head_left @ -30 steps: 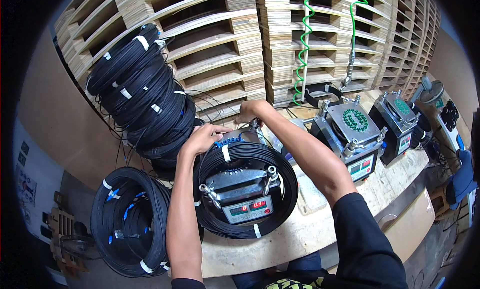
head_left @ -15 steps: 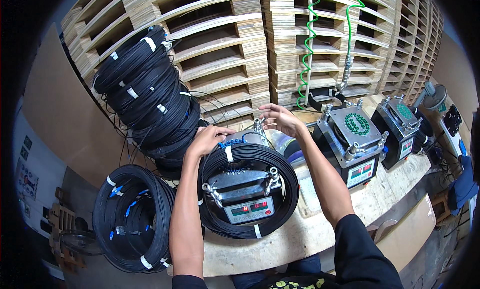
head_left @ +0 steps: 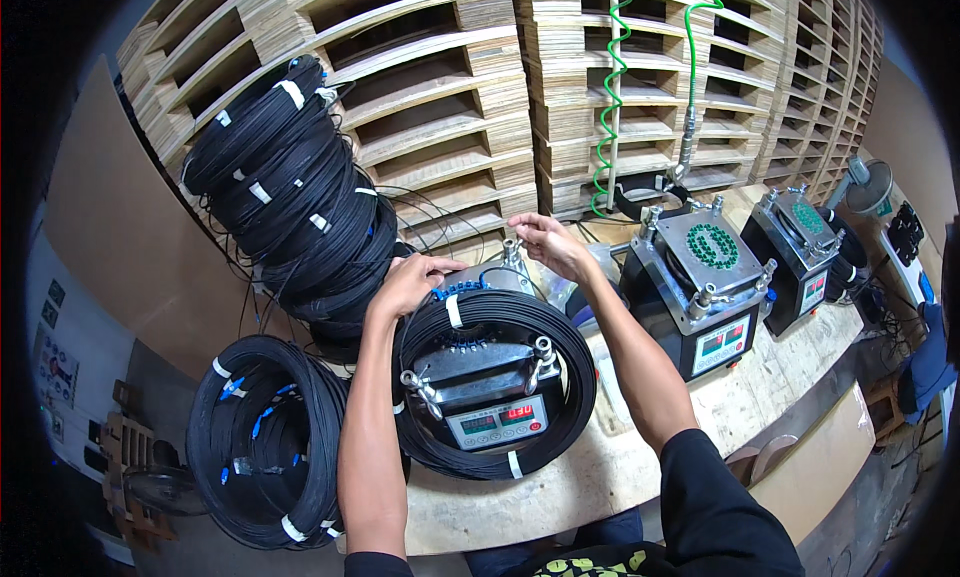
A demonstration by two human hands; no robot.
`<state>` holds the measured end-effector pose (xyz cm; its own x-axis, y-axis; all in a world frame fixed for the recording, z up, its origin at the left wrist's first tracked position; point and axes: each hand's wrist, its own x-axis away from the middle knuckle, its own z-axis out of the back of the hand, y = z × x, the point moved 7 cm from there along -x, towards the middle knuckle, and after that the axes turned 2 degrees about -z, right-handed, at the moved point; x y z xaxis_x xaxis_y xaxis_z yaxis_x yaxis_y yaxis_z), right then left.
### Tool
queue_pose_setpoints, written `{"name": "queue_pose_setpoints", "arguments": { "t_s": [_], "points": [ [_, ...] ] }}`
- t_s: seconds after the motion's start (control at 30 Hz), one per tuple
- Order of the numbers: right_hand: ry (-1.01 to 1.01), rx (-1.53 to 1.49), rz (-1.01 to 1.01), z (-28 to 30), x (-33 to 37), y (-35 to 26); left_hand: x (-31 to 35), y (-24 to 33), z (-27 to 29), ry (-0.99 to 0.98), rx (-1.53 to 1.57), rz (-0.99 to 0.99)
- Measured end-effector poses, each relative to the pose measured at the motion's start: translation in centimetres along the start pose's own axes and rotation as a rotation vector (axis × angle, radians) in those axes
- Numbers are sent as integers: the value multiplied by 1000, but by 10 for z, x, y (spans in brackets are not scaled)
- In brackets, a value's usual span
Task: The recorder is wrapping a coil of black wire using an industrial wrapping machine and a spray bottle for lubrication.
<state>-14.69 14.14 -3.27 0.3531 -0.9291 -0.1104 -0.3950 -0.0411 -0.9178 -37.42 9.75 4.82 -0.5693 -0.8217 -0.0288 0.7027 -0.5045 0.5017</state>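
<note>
Machine point(head_left: 498, 426) partly hidden (by coil point(head_left: 581, 377))

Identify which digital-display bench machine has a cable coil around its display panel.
The leftmost machine, by the left hand: a black cable coil encircles its panel; the middle machine and rightmost machine have none there.

You've got decent light on the bench point(head_left: 612, 489) right of the cable coil point(head_left: 580, 377), grayer shade just below the coil. Light seems to fall from overhead. Pallets point(head_left: 490, 127) behind the coil read bright, their gaps near-black. Steel plate point(head_left: 680, 239) right of it gives a pale sheen. Your coil's blacks crush; strands merge. Red digits on the display point(head_left: 517, 413) inside it glow. Fan point(head_left: 160, 489) left of it sits dim, soft. Fisheye bows your pallet lines; black vignette rings the view.
</note>
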Motion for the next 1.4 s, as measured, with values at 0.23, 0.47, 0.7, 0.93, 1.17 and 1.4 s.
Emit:
{"name": "queue_pose_setpoints", "arguments": {
  "t_s": [0.23, 0.47, 0.7, 0.93, 1.17, 1.4],
  "points": [
    [142, 84, -88, -25, 6, -4, 11, -7, 5, 34, 9, -9],
    [54, -14, 23, -11, 8, -3, 5, 1, 0, 24, 36, -28],
    [248, 243, -70, -31, 19, -9, 11, -44, 44, 510, 594, -43],
    [229, 314, -79, -40, 29, -11, 15, -80, -18, 171, 1308, 253],
    [300, 402, -71, -48, 32, -8, 17, -122, -22, 421, 1560, 248],
    [344, 350, -53, -62, 35, -10, 17, -164, -33, 643, 1771, 226]
  ]
}}
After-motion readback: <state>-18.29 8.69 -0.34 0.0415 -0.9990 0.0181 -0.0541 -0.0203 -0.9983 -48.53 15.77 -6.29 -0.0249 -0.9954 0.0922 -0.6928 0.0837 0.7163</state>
